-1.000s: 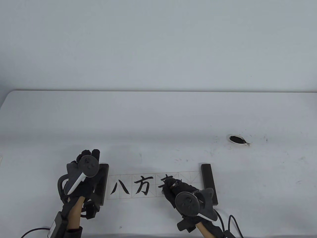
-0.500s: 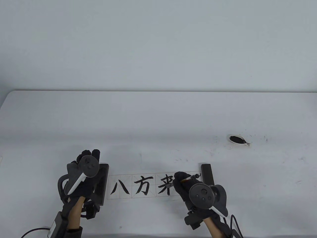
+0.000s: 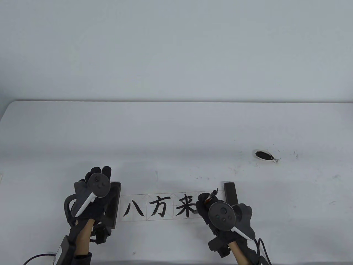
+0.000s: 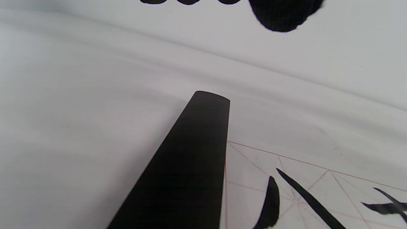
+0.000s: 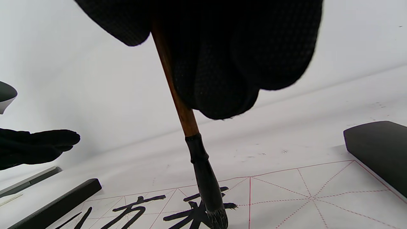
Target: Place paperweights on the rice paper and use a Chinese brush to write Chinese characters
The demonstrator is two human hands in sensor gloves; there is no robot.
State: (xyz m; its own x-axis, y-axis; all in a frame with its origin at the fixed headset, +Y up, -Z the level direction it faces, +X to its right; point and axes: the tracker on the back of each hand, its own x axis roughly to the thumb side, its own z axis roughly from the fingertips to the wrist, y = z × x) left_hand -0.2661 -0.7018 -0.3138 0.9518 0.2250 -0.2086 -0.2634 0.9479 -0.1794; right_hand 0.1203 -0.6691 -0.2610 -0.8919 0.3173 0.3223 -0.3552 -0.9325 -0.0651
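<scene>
White table [image 3: 176, 129]. Rice paper [image 3: 165, 198] strip near front edge, a dark paperweight on each end: left paperweight [image 3: 113, 204], right paperweight [image 3: 231, 194]. Left hand [image 3: 93, 193] flat on left weight, fingers straight. Right hand [image 3: 205, 207] pinches brush [image 5: 178, 98]; tip touching third character [image 3: 187, 205].

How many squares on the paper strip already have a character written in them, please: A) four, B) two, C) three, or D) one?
C: three inked characters fill the left squares of the paper; the square by the right paperweight is blank in the right wrist view.
</scene>
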